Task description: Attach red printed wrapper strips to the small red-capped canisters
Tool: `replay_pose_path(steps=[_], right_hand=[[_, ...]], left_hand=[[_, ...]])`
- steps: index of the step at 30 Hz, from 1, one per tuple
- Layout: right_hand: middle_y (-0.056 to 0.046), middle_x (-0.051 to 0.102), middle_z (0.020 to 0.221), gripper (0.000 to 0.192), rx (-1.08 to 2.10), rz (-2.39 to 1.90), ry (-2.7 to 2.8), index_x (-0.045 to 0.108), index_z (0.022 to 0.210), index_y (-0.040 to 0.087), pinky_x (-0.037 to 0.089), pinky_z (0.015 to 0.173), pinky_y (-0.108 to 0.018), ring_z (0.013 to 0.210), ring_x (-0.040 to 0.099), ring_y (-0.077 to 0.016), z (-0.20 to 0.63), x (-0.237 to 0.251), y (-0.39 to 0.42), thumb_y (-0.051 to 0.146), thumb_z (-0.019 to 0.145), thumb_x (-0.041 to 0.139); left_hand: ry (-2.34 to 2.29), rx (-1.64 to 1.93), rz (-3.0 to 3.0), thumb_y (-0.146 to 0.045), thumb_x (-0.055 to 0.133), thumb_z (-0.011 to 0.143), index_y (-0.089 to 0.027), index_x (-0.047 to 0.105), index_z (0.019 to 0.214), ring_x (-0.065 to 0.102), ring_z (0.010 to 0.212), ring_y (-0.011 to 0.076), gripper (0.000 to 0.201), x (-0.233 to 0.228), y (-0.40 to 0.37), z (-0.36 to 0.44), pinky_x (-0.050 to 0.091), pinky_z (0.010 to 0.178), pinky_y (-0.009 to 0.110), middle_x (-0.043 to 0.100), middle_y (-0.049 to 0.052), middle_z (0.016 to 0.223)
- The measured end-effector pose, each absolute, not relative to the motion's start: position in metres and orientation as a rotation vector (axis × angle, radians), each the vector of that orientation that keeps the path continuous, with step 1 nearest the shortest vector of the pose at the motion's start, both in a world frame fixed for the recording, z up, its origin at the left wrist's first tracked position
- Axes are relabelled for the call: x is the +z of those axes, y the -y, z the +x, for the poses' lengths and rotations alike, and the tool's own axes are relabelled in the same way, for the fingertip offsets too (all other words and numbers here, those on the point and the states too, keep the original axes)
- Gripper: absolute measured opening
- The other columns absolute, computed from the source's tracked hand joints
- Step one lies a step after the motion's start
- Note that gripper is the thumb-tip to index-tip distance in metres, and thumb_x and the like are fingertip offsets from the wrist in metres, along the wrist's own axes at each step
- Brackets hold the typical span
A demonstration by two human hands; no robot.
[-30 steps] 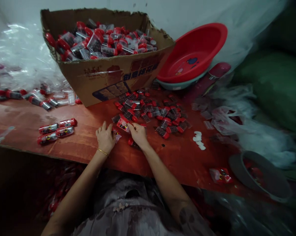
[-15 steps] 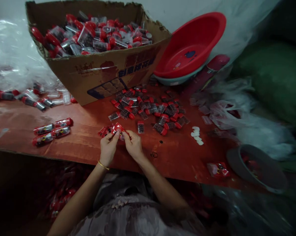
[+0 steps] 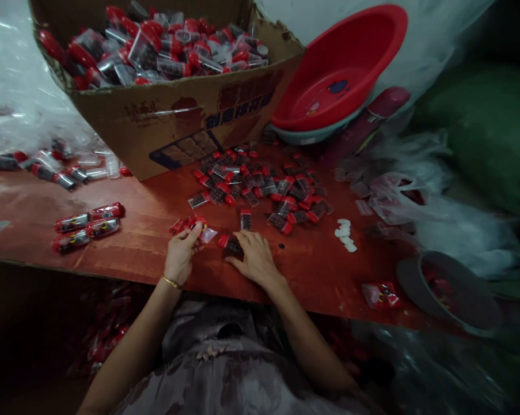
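Left hand (image 3: 181, 253) pinches one red packet (image 3: 198, 226); right hand (image 3: 253, 257) lies spread, fingertips on one red-capped tube (image 3: 230, 244), partly hidden.

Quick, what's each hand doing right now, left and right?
Left hand: closed, holding a small red and clear packet.
Right hand: open, fingers resting on a red-capped vial on the table.

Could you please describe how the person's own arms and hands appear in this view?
Both forearms are bare, with no sleeves or gloves on them. The left hand has a thin gold bangle at the wrist. The right hand wears nothing visible.
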State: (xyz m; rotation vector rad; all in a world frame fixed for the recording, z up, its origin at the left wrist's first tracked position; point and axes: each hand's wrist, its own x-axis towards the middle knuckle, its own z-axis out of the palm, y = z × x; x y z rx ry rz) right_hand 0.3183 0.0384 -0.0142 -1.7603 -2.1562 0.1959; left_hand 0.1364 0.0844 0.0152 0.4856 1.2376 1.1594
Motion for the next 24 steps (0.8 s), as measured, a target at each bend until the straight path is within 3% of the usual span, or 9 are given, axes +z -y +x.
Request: replay_pose_path(steps=[4,8,13,17,24], right_hand=[[-0.014,0.062,0.108,0.034,0.133,-1.775,2.206,0.055,0.112,0.015,0.041,0.078,-0.043,0.095,0.053,-0.0296,0.315,-0.016,-0.037,0.03,0.082,0.057],[-0.014,0.065,0.096,0.024,0.201,-1.693,2.107,0.058,0.1,0.014,0.042,0.075,-0.039,0.087,0.057,-0.0268,0.322,-0.018,-0.032,0.03,0.086,0.047],[-0.001,0.06,0.058,0.039,0.809,-1.484,1.617,0.054,0.075,0.018,0.044,0.056,-0.026,0.05,0.057,-0.0135,0.323,-0.013,-0.01,0.036,0.095,0.026],[0.0,0.062,0.062,0.042,1.295,-1.24,1.27,0.053,0.073,0.017,0.04,0.043,-0.021,0.039,0.052,-0.0073,0.319,-0.006,0.005,0.047,0.093,0.031],[0.003,0.058,0.056,0.041,1.529,-1.182,1.146,0.054,0.07,0.016,0.036,0.037,-0.017,0.036,0.047,-0.0048,0.314,-0.002,0.008,0.051,0.086,0.044]], left_hand=[[-1.261,1.11,0.443,-0.045,0.082,0.04,-0.014,0.057,0.06,0.053,0.046,0.0073,0.045,0.016,-0.079,0.139,0.044,0.047,0.019,0.06,-0.003,0.054],[-1.263,1.111,0.435,-0.046,0.082,0.04,-0.013,0.059,0.062,0.055,0.047,0.0075,0.046,0.018,-0.076,0.144,0.043,0.047,0.019,0.062,-0.002,0.057],[-1.258,1.116,0.503,-0.046,0.082,0.042,-0.013,0.057,0.057,0.053,0.045,0.0062,0.044,0.016,-0.07,0.155,0.042,0.046,0.018,0.059,-0.003,0.053],[-1.234,1.132,0.576,-0.045,0.081,0.046,-0.013,0.059,0.057,0.051,0.046,0.0053,0.04,0.016,-0.066,0.162,0.041,0.047,0.017,0.058,-0.004,0.052],[-1.179,1.109,0.64,-0.046,0.081,0.042,-0.012,0.062,0.055,0.051,0.048,0.0065,0.04,0.02,-0.059,0.168,0.042,0.05,0.019,0.06,-0.003,0.053]])
